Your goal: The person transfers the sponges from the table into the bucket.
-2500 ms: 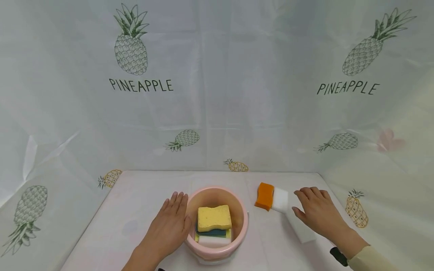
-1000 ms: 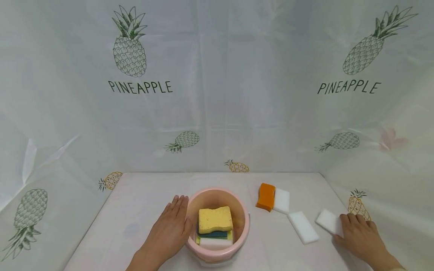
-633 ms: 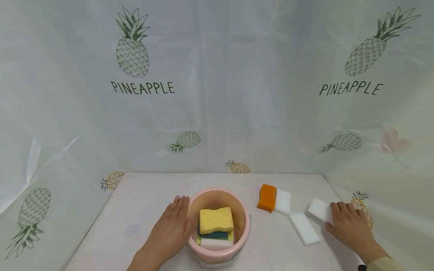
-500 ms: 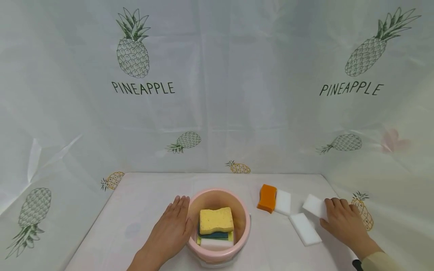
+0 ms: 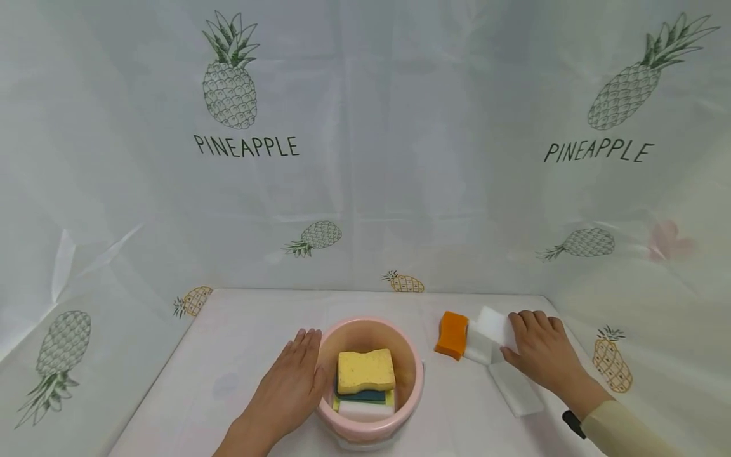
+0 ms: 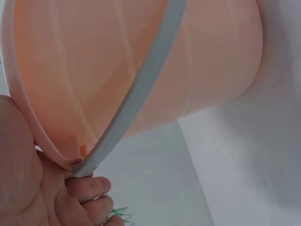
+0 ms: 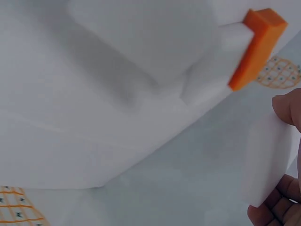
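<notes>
the left hand point(image 5: 287, 388) is straight-fingered, while the right hand point(image 5: 541, 350) is curled in a pinch.

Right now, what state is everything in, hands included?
Bucket, upright, uncovered
Sponges inside, piled, yellow on top
Bucket handle, lowered
Left hand, fingers straight, touching bucket
Right hand, holding a raised white sponge
Orange sponge, lying on table
Two other white sponges, lying on table

White sponge point(image 5: 494, 325), pink bucket point(image 5: 365, 431), pineapple-print sheet point(image 5: 400, 178)
</notes>
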The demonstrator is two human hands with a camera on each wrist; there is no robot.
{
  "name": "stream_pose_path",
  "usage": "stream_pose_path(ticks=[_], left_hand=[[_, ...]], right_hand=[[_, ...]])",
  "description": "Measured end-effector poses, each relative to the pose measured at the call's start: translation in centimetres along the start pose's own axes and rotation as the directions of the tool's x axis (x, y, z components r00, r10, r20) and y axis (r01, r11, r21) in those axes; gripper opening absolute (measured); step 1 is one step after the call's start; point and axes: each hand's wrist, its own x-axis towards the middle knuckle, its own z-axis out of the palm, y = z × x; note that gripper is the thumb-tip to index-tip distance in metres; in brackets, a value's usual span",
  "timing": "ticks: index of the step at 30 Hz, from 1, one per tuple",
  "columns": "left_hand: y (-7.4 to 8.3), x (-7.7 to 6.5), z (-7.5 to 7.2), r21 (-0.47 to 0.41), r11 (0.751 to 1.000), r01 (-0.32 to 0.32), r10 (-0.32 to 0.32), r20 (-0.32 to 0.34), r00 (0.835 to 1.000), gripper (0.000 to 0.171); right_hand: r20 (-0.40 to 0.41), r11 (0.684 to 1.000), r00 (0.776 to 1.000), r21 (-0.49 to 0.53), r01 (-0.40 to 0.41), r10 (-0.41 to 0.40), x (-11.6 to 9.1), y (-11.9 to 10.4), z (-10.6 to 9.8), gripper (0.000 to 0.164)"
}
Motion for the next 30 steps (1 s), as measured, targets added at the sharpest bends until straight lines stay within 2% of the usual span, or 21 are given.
stream_pose_path(ticks=[3,8,10,17,30], left_hand=[[0.0,0.0,0.0,-0.004,1.0,0.001,-0.001,-0.001,1.0,0.059],[0.0,0.0,0.1,-0.007,1.0,-0.002,0.002,-0.007,1.0,0.059],[0.0,0.0,0.1,-0.008,1.0,-0.003,0.003,-0.006,1.0,0.059],[-0.1,0.0,0.1,0.006,1.0,-0.008,0.008,-0.008,1.0,0.059],[0.0,0.0,0.1,-0.005,1.0,-0.003,0.003,-0.018,1.0,0.059]], right_hand=[[-0.022,0.999,0.999,0.01,0.035,-0.035,1.2,-0.8,-0.5,0.066],[-0.041,0.998,0.997,0.005,0.06,-0.06,3.2,-2.6,-1.7,0.067],[-0.049,0.997,0.996,0.001,0.072,-0.072,4.1,-3.3,-2.3,0.073],[-0.126,0.991,0.984,0.035,0.132,-0.127,6.7,-5.7,-3.7,0.068],[-0.075,0.974,0.986,0.158,0.162,-0.151,10.4,-13.4,-7.3,0.071]])
